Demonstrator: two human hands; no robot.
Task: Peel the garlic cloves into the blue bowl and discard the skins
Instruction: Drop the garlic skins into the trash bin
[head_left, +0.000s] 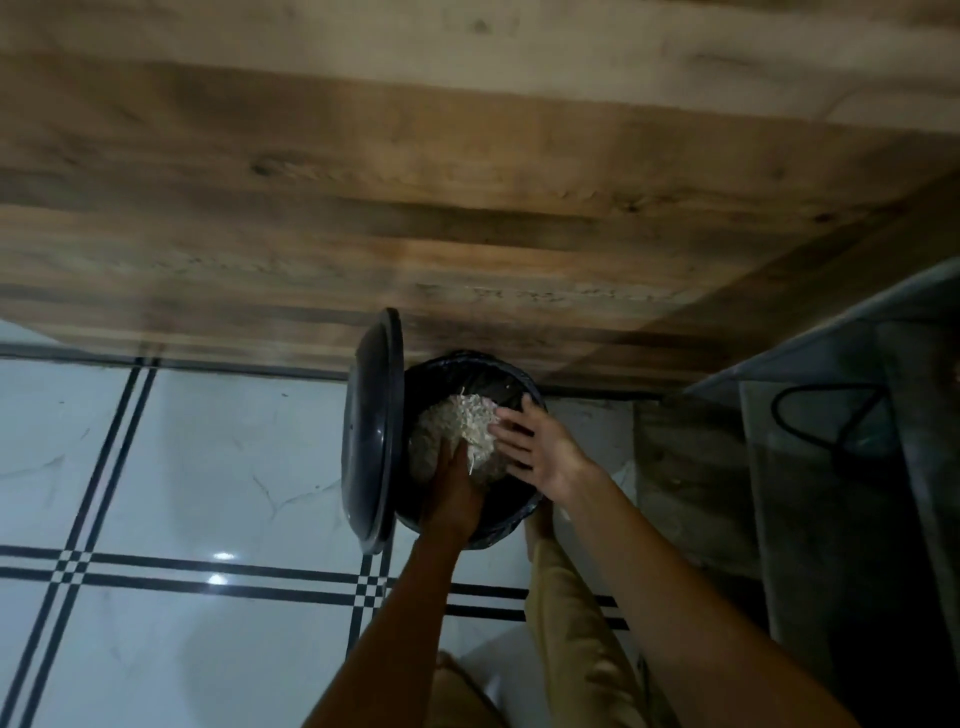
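**A:** White floor tiles (182, 467) with black stripes, a wood-grain panel (415, 182) behind, and a black bin (522, 382) against that panel. Its lid (369, 441) is tipped up on the bin's left side.

**B:** And the garlic skins (457, 421)?

**A:** A pale heap over the bin's mouth, between both hands. The right hand (535, 441) lies flat against it, fingers straight and spread.

**B:** Left hand (454, 488)?

**A:** Over the bin's near rim, fingers buried in the heap. Curled or not, I can't tell.
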